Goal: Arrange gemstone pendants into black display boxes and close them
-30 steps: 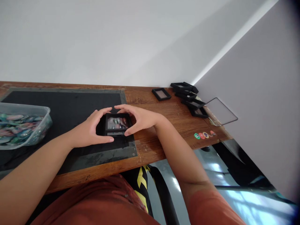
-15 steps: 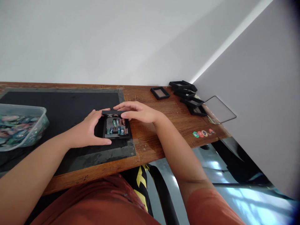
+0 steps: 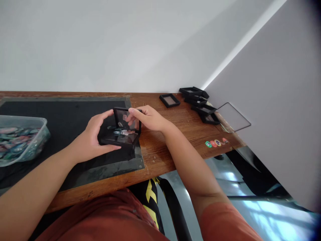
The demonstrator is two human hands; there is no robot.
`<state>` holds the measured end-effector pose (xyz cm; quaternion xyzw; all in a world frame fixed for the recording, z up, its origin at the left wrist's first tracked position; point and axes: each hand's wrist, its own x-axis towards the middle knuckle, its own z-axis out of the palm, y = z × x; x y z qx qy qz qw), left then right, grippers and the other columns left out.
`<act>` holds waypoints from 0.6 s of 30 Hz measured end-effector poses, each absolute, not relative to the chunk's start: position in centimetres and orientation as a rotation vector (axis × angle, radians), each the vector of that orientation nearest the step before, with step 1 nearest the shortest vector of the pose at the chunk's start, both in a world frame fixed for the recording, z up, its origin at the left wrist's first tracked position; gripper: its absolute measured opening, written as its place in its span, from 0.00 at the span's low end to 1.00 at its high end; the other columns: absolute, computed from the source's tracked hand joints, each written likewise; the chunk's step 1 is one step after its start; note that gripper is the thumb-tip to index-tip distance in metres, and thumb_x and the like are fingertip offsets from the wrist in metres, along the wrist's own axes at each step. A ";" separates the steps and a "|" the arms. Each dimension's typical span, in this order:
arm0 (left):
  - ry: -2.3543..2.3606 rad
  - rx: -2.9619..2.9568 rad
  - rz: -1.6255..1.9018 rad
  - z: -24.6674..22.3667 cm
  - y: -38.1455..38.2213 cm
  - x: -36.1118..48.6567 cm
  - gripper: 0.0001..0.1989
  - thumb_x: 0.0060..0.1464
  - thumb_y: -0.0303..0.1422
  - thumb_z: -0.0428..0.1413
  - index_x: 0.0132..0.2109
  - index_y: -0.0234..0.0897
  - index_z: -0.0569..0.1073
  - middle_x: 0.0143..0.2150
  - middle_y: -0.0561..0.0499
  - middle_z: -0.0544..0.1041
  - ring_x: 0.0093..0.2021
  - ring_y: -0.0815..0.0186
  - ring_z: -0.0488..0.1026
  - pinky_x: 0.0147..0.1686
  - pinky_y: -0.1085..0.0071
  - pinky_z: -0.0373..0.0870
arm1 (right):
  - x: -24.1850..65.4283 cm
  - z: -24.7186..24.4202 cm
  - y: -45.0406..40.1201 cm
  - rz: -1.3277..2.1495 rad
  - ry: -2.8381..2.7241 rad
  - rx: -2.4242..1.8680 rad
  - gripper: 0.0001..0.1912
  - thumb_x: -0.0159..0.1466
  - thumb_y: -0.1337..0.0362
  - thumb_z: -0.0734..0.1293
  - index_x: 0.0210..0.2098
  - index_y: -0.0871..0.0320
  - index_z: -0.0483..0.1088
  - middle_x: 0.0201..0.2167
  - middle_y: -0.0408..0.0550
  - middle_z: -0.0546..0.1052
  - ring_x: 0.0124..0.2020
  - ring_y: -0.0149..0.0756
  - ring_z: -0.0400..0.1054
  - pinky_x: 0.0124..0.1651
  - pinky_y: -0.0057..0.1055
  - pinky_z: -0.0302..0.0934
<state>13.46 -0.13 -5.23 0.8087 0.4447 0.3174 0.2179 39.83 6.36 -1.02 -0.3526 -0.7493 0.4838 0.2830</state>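
A small black-framed display case (image 3: 119, 140) with clear panels is opened out like a book above the dark mat. Its lid (image 3: 120, 115) is raised upright at the back. Several false nails (image 3: 124, 132) in teal, clear and reddish tones lie near the fold. My left hand (image 3: 94, 132) is curved round the case's left side, thumb along the front edge and fingertips at the lid's upper left corner. With my right hand (image 3: 147, 117) I pinch the lid's upper right edge, thumb in front; some fingers show through the clear panel.
A clear plastic tub (image 3: 41, 132) full of many-coloured nails stands at left on the black mat (image 3: 67, 112). Several black frames (image 3: 200, 100) are piled at the right by the wall, with one frame (image 3: 170, 100) apart. Round stickers (image 3: 213, 143) lie near the right edge.
The case has tilted and the lid now shows its face rather than its edge. The nails appear bunched by the fold. My right hand has moved slightly with the lid.
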 end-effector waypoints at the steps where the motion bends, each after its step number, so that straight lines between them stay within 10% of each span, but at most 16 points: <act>1: 1.229 2.252 0.873 -5.2 -0.1 13.5 0.53 0.50 0.56 0.67 0.76 0.52 0.53 0.76 0.43 0.60 0.75 0.40 0.57 0.74 0.41 0.56 | 39.8 -1.1 6.4 1.270 -2.019 -0.920 0.32 0.68 0.36 0.64 0.34 0.60 0.79 0.30 0.46 0.81 0.27 0.28 0.72 0.31 0.25 0.64; 12: 1.279 2.233 0.727 -5.2 0.2 13.7 0.38 0.59 0.56 0.58 0.70 0.45 0.65 0.68 0.40 0.71 0.69 0.41 0.67 0.69 0.39 0.62 | 39.9 -0.8 6.0 1.215 -2.006 -1.003 0.30 0.70 0.39 0.63 0.32 0.60 0.77 0.22 0.42 0.75 0.22 0.26 0.67 0.30 0.25 0.61; 18: 1.289 2.308 0.625 -5.3 0.2 13.7 0.28 0.63 0.54 0.56 0.62 0.44 0.74 0.63 0.43 0.78 0.66 0.47 0.71 0.74 0.39 0.51 | 39.8 0.2 5.7 1.254 -1.862 -1.152 0.17 0.73 0.57 0.64 0.30 0.57 0.68 0.18 0.35 0.66 0.16 0.23 0.59 0.22 0.23 0.54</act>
